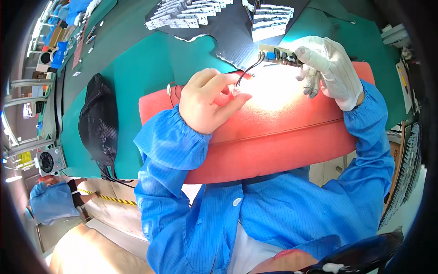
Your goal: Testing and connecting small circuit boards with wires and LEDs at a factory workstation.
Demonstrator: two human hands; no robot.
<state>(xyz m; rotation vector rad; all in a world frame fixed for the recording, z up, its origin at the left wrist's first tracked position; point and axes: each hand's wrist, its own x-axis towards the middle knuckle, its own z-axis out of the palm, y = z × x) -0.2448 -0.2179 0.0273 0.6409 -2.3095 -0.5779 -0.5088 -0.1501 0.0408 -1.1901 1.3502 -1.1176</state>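
My left hand is bare, its thumb and index finger pinching a small white connector. Two black wires curve up from the connector to a narrow circuit board. The board carries a blue part and several dark components. My right hand, in a white glove with grimy fingertips, is closed around the board's right end and hides it. Both hands are above a red padded cushion. Strong glare washes out the area just below the board.
Flat silver-white strips lie in rows on a black sheet, with another stack of strips beside them. A black mesh bag rests on the green mat at left. Another person's sleeve shows at lower left.
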